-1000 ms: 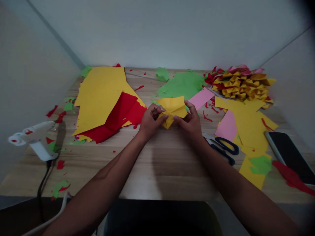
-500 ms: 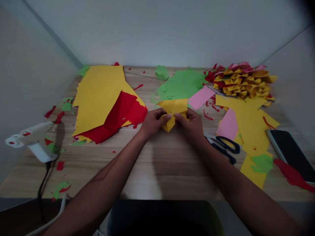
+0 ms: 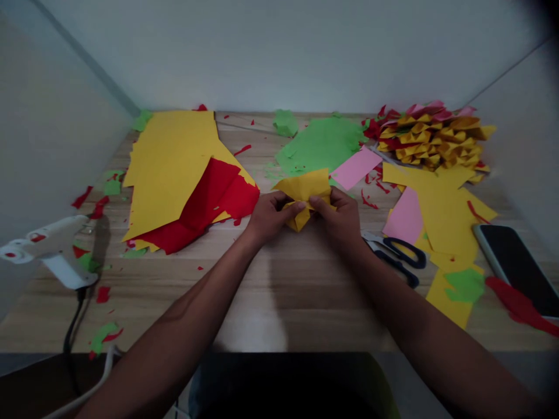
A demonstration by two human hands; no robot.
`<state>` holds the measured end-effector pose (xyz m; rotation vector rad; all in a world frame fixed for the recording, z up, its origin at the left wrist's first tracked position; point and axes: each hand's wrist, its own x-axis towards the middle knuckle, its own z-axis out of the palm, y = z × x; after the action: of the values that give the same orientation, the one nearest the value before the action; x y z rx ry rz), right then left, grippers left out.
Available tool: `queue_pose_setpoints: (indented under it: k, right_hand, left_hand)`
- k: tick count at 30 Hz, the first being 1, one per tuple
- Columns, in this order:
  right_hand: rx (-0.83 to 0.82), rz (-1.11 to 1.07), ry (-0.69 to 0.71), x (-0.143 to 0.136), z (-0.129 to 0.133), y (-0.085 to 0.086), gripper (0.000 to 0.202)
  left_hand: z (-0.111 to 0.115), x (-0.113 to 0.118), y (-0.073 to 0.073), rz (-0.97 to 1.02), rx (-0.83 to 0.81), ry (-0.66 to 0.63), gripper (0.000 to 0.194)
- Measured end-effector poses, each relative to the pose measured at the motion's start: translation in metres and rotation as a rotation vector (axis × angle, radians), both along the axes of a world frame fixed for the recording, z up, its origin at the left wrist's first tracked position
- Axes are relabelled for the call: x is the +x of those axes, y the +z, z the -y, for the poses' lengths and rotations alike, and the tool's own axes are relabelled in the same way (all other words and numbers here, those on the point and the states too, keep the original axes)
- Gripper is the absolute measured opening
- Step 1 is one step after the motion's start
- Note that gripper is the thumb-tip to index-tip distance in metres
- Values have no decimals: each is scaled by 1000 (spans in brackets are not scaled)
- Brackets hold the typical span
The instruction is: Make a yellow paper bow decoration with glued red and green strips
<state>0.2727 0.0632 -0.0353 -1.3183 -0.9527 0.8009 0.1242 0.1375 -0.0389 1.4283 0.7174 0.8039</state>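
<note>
Between my two hands is a piece of folded yellow paper (image 3: 305,184), held above the middle of the table. My left hand (image 3: 273,217) pinches its left lower part, thumb on top. With thumb and fingers, my right hand (image 3: 339,214) grips the right side of the same paper. A pointed flap sticks down between the thumbs, and a wider flap stands up behind them. The fingers under the paper are partly hidden. Scissors (image 3: 399,254) with dark handles lie just right of my right wrist, their blade tips partly covered.
Yellow sheets (image 3: 170,169) with red paper (image 3: 213,195) lie at left, near a white glue gun (image 3: 61,256). Green paper (image 3: 325,142) and a pink piece (image 3: 356,167) are behind my hands. Folded yellow pieces (image 3: 432,142) are heaped back right; a phone (image 3: 517,267) lies at right.
The right thumb has shifted slightly on the yellow paper, and its upper flap is now more tilted. Both hands keep hold of it. The whole view has moved a little.
</note>
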Motion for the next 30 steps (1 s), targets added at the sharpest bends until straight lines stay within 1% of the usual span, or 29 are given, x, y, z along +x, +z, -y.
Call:
queue_pose_setpoints:
  k: [2,4,6,7,8,9,11,12,14,16,19,21,22,23,24,25,26,28,29,30]
  right_hand:
    - [21,-15,-33,1,-2,-2,20]
    - [70,-47,-118,3,-3,-3,23]
    - [127,-96,-196,4,-3,-2,28]
    - [141,-133,-200,4,-2,-1,27]
    - [136,-175,-169,4,-1,0,26]
    - [113,-220,-110,4,0,1,28]
    - [28,-287,29,3,3,3,39]
    - [-8,-293,68,3,3,3,46]
    - [-40,-253,71,3,3,3,58]
    - [-35,-195,50,3,2,2,64]
    - [-34,-160,83,2,0,0,68]
    - [-25,-161,83,1,-1,1,70]
    - [-14,-164,72,1,-1,1,69]
    - [3,-169,58,0,-1,2,68]
    - [22,-175,41,0,0,3,67]
    - [42,-179,25,0,0,4,65]
    - [59,-181,11,1,0,5,63]
    - [69,-167,-3,1,1,7,60]
    - [66,-152,-8,1,1,7,59]
    - [60,-135,-4,1,1,7,58]
  left_hand:
    - [1,0,-1,11,27,66,27]
    - [1,0,-2,58,62,163,26]
    - [1,-1,-2,91,133,271,22]
    - [1,-2,-2,100,188,319,20]
    - [0,-3,-1,102,261,344,18]
    - [-1,-4,-1,99,354,346,15]
    - [-4,-7,0,62,577,296,8]
    - [-5,-8,0,26,681,264,8]
    - [-8,-10,-1,-73,824,230,16]
    - [-9,-11,-1,-164,888,248,20]
    - [-7,-12,-1,-212,900,246,21]
    - [-6,-11,-1,-173,844,259,16]
    - [-5,-10,-2,-134,789,290,11]
    - [-6,-9,-3,-83,703,332,13]
    - [-6,-7,-4,-23,582,374,23]
    - [-8,-6,-5,42,423,403,33]
    - [-9,-5,-5,103,238,402,42]
    - [-11,-4,-4,197,-134,323,52]
    - [-11,-3,-3,223,-270,266,55]
    - [-11,-3,-1,234,-355,211,57]
